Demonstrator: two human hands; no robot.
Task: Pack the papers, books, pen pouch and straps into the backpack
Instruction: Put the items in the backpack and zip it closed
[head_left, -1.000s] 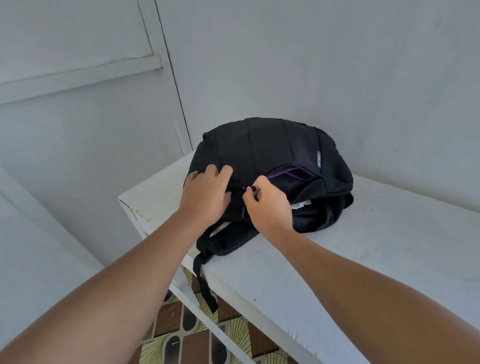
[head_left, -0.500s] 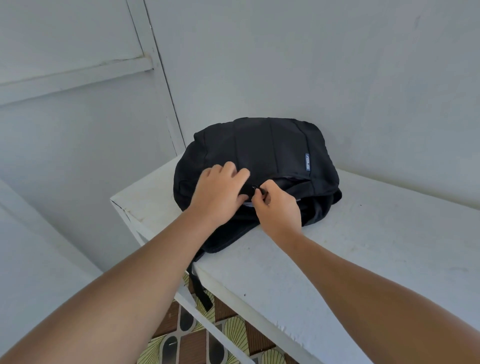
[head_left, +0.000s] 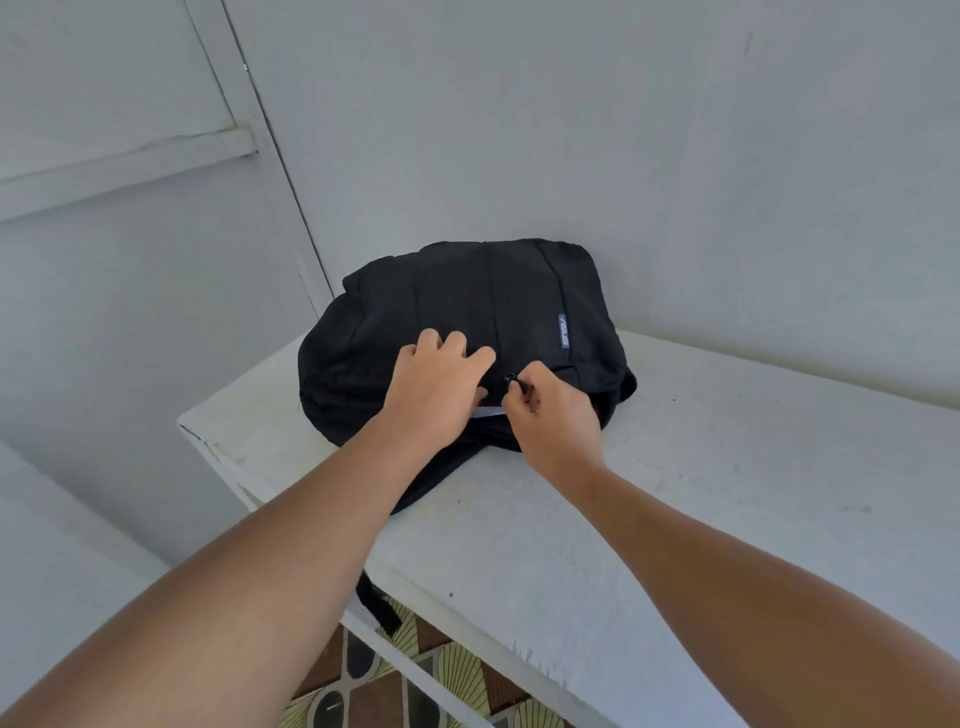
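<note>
Soft black backpack (head_left: 447, 312), right hand (head_left: 553, 415) pinching zipper pull (head_left: 511, 379)

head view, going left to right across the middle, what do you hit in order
Door frame → left hand pressing the backpack → zipper pull pinched by the right hand → blue label → bare table.

Backpack (head_left: 467, 306) matt black cloth; table (head_left: 675, 493) rough, chalky white paint, chipped at 9 o'clock edge; floor tiles (head_left: 457, 670) glossy.
</note>
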